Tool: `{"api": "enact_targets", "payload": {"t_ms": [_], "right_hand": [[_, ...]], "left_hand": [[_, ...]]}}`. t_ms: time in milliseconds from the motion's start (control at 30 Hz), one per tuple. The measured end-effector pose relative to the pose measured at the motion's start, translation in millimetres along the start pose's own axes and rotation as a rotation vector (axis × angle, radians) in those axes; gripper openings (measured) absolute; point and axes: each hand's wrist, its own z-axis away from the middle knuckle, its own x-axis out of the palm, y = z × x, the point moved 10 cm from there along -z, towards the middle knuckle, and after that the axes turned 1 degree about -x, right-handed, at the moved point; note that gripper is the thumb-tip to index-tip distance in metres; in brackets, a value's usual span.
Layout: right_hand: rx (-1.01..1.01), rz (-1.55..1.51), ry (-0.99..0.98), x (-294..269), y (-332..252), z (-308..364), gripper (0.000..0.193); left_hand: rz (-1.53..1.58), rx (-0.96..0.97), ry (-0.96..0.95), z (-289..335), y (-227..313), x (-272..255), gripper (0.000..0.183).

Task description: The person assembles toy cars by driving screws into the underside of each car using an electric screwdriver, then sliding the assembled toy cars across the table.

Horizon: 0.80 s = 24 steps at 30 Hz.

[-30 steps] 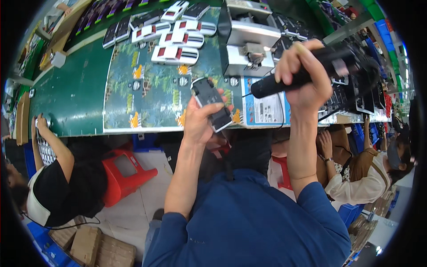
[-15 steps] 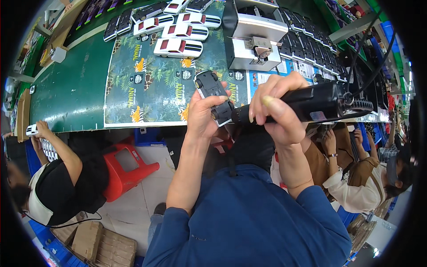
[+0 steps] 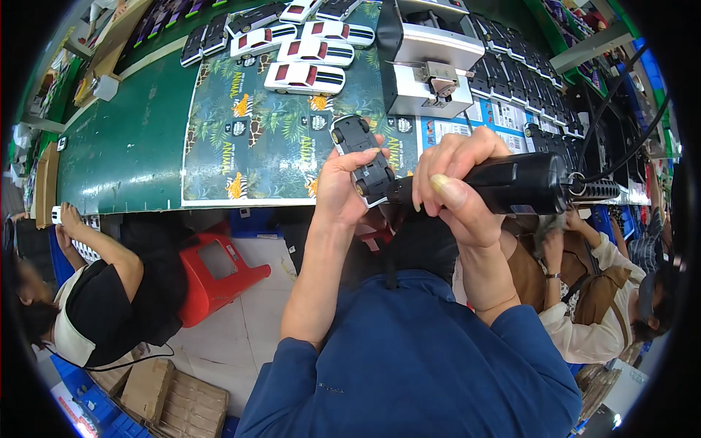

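Observation:
A toy car (image 3: 363, 157) lies upside down in my left hand (image 3: 342, 182), its black underside and wheels facing up. My left thumb presses across the underside. My right hand (image 3: 461, 182) grips a black electric screwdriver (image 3: 515, 182), held nearly level. The tool's front end meets the car's near end; the exact contact point is too small to make out. Farther back on the bench, several white toy cars (image 3: 305, 78) with red interiors and black stripes are grouped, with some black undersides among them.
A silver metal fixture (image 3: 431, 87) stands beyond my hands. Rows of overturned cars (image 3: 511, 80) lie to its right. Printed sheets (image 3: 255, 160) cover part of the green bench (image 3: 124, 146). Co-workers sit on both sides; a red stool (image 3: 219, 281) stands at left. A cable trails from the screwdriver.
The whole view has shifted slightly rightward. Both hands keep their grips, with the screwdriver still against the car. At the right, a co-worker's hands have moved.

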Motion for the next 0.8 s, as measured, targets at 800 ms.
{"api": "enact_targets", "payload": {"t_ms": [800], "right_hand": [[-0.098, -0.053, 0.025, -40, -11, 4, 0.01]], "left_hand": [[-2.648, 0.832, -0.262, 9, 221, -7, 0.092]]}}
